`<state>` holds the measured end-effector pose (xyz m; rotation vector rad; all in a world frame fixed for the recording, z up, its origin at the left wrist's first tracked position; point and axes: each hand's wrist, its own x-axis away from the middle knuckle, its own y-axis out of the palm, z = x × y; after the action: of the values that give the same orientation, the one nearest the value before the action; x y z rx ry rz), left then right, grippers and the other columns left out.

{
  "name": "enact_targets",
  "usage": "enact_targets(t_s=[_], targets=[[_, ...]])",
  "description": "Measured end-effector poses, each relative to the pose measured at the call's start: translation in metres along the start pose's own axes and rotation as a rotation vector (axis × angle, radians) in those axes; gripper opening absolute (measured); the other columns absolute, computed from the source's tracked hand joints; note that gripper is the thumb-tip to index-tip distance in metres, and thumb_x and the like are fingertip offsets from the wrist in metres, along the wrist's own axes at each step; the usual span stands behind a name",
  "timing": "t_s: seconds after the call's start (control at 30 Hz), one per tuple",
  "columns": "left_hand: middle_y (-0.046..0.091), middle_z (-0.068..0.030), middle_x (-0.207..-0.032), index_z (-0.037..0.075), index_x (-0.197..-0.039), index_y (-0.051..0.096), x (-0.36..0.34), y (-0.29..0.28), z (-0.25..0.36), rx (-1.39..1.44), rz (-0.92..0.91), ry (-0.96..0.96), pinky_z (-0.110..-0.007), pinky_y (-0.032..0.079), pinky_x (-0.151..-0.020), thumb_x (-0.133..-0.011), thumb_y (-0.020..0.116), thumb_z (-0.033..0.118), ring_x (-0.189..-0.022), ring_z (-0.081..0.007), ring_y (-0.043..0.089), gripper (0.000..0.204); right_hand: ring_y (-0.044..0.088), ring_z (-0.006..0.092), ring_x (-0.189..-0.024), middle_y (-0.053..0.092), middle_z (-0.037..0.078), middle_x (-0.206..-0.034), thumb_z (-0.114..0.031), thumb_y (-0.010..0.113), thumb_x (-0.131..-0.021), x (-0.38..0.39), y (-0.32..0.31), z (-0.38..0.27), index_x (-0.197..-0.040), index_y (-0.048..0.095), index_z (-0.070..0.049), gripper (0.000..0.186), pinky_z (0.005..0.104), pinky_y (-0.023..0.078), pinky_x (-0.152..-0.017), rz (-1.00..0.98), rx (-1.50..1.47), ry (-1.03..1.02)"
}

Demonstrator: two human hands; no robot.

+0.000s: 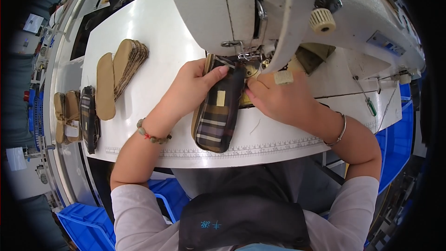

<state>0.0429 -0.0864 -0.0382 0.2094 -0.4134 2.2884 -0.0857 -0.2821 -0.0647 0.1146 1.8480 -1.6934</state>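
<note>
A dark plaid zip pouch [218,111] with a tan edge and a small cream label lies lengthwise under the front of the sewing machine [251,56]. My left hand [193,86] grips its upper left side, thumb on top near the zipper. At the pouch's upper right edge, beside the needle plate, the fingers of my right hand [281,95] are pinched together on the cloth. The fingertips there are partly hidden. The pouch's far end reaches the presser foot [250,57].
Stacked tan rounded panels [127,65] lie on the left, near another plaid pouch [88,121] and tan bundles [67,116]. Olive fabric [313,58] sits behind my right hand. A green-handled screwdriver [370,107] lies at right. Blue bins [86,225] stand below the table.
</note>
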Motion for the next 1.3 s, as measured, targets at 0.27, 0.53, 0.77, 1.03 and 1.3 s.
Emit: enact_targets(t_s=[0.27,0.53,0.77,1.03,1.3], targets=[[0.073,-0.0065,-0.097,-0.006,-0.112,0.069,0.0,-0.006,0.007,0.214,-0.01,-0.149,-0.026,0.057,-0.075,-0.103,0.065,0.021,-0.083,-0.0093,0.067,0.029,0.062,0.018,-0.055,0.06,-0.001,-0.069,-0.025,0.075,-0.082,-0.001,0.005,-0.016,-0.108,0.07,-0.009,0.032,0.0338,0.046,-0.045,-0.008,-0.062,0.048],[0.074,-0.0097,-0.102,-0.007,-0.114,0.069,-0.006,-0.003,0.009,0.289,-0.016,-0.115,-0.027,0.059,-0.078,-0.091,0.077,0.006,-0.084,-0.0117,0.069,0.027,0.066,0.0201,-0.057,0.062,0.001,-0.068,-0.037,0.076,-0.083,-0.007,0.009,-0.014,-0.085,0.065,-0.008,0.031,0.0356,0.05,-0.048,-0.033,-0.198,-0.005],[0.074,-0.0072,-0.099,-0.006,-0.111,0.07,-0.012,-0.004,0.001,0.234,-0.067,0.031,-0.027,0.058,-0.078,-0.087,0.079,0.004,-0.083,-0.0113,0.068,0.027,0.064,0.0163,-0.057,0.062,0.001,-0.07,-0.04,0.072,-0.088,-0.008,0.009,-0.015,-0.085,0.066,-0.009,0.032,0.0333,0.049,-0.046,-0.09,-0.104,-0.036],[0.073,-0.0082,-0.096,-0.007,-0.107,0.069,-0.015,-0.018,0.0,-0.033,-0.031,0.103,-0.026,0.055,-0.079,-0.082,0.076,-0.001,-0.083,-0.0111,0.066,0.027,0.054,0.0179,-0.045,0.055,-0.002,-0.057,-0.03,0.071,-0.089,-0.005,0.015,-0.013,-0.089,0.067,-0.006,0.025,0.0335,0.04,-0.041,0.012,-0.103,-0.005],[0.073,-0.0093,-0.101,-0.005,-0.112,0.068,-0.018,-0.018,-0.007,-0.106,0.048,0.205,-0.027,0.055,-0.076,-0.081,0.082,0.008,-0.082,-0.013,0.067,0.036,0.056,0.0209,-0.042,0.052,0.0,-0.049,-0.013,0.07,-0.079,-0.003,0.015,-0.003,-0.125,0.07,0.0,0.048,0.0363,0.043,-0.04,0.011,0.01,0.024]])
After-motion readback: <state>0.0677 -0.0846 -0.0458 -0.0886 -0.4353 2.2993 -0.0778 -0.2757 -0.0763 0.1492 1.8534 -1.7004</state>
